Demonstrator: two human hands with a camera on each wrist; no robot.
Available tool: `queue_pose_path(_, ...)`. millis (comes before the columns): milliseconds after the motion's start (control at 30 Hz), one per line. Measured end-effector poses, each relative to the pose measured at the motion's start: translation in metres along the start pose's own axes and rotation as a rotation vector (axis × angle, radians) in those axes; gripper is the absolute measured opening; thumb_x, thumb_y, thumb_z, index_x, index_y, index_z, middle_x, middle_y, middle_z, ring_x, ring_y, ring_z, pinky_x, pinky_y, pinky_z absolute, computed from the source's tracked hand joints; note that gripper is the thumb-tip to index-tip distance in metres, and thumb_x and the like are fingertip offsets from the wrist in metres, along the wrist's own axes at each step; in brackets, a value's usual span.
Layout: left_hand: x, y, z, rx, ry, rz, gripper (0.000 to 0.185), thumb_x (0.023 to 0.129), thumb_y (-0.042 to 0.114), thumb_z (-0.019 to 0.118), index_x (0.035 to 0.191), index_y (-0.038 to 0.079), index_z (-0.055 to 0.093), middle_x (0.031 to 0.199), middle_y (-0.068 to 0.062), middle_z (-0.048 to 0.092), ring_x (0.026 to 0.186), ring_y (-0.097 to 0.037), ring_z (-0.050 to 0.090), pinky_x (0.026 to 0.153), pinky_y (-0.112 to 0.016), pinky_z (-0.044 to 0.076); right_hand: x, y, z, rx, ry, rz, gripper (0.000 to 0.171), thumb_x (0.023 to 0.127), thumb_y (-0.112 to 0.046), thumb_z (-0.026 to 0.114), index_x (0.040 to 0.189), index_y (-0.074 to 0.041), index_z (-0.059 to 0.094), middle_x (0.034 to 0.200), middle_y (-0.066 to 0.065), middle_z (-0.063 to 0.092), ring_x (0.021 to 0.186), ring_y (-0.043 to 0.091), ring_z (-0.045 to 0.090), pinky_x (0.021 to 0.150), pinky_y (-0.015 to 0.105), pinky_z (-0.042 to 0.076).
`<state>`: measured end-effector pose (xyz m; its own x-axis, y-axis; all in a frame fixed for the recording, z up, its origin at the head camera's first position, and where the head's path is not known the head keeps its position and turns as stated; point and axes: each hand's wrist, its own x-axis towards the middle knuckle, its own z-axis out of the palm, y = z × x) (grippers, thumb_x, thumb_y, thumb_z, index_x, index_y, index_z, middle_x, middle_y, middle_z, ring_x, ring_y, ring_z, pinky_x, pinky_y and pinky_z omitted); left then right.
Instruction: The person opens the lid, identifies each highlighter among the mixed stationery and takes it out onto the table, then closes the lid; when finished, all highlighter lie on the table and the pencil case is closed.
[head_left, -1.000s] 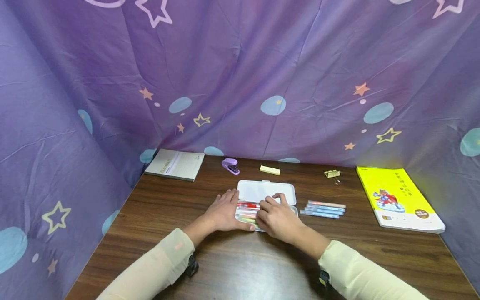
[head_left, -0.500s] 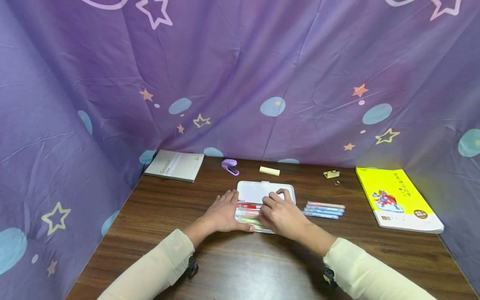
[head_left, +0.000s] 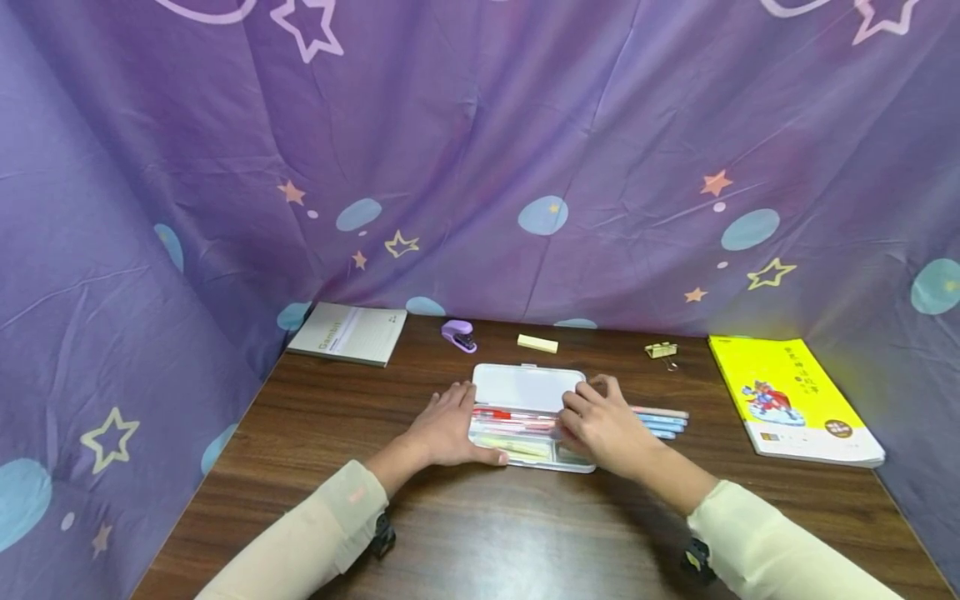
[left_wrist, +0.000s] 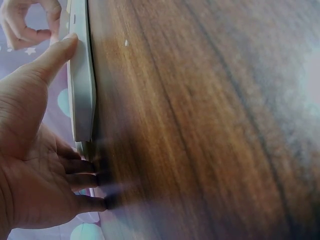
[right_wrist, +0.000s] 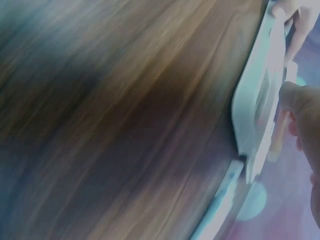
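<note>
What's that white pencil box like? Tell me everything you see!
The pencil box looks like white plastic. It lies open on the table, lid folded back. Reddish pens and something yellowish lie inside. The left hand touches its left end, thumb on the near edge; the right hand is at its right end, contact unclear.

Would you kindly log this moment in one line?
left hand: thumb touches pen case | right hand: holds slender item, blurred | lid: open

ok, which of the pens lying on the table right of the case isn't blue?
The pinkish-tan pen, farthest from the head camera in that row. Its colour sets it apart: the blue pens all lie on its near side.
</note>
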<state>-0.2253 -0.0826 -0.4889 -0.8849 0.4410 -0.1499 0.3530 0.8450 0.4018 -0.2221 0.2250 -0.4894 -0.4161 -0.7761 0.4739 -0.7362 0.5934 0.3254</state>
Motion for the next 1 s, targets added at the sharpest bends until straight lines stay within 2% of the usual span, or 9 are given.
queue_pose_path(167,0.0,0.0,0.001,0.009,-0.003,-0.001,0.139,0.081,0.082,0.081,0.173,-0.004,0.024,0.181,-0.027,0.026,0.171,-0.043,0.025,0.14,-0.06,0.022,-0.02,0.013,-0.005,0.009,0.0,0.013,0.019,0.085,-0.019,0.09,0.086,-0.013,0.071,0.087,0.0,0.063,0.088,0.024,0.06,0.09,0.062,0.056)
queue_pose_path(400,0.001,-0.001,0.003,0.007,0.008,0.006,0.139,0.08,0.082,0.082,0.173,-0.004,0.025,0.181,-0.027,0.028,0.17,-0.043,0.026,0.14,-0.061,0.023,-0.056,0.029,-0.012,0.012,-0.053,0.078,0.019,0.083,-0.017,0.09,0.091,-0.012,0.074,0.092,0.001,0.066,0.091,0.024,0.061,0.09,0.063,0.053)
queue_pose_path(600,0.001,-0.001,0.002,0.01,0.005,0.007,0.138,0.08,0.082,0.081,0.173,-0.004,0.025,0.181,-0.027,0.028,0.17,-0.044,0.026,0.14,-0.061,0.023,-0.084,0.04,-0.014,-0.001,-0.045,0.113,0.021,0.08,-0.015,0.09,0.09,-0.011,0.072,0.092,0.004,0.065,0.089,0.027,0.061,0.087,0.063,0.05)
queue_pose_path(1000,0.002,-0.001,0.003,0.01,-0.002,0.001,0.139,0.08,0.082,0.081,0.173,-0.004,0.023,0.181,-0.026,0.026,0.17,-0.043,0.025,0.14,-0.061,0.023,-0.101,0.041,-0.01,0.0,-0.048,0.135,0.018,0.082,-0.016,0.086,0.089,-0.012,0.071,0.09,0.004,0.063,0.089,0.029,0.06,0.087,0.064,0.049)
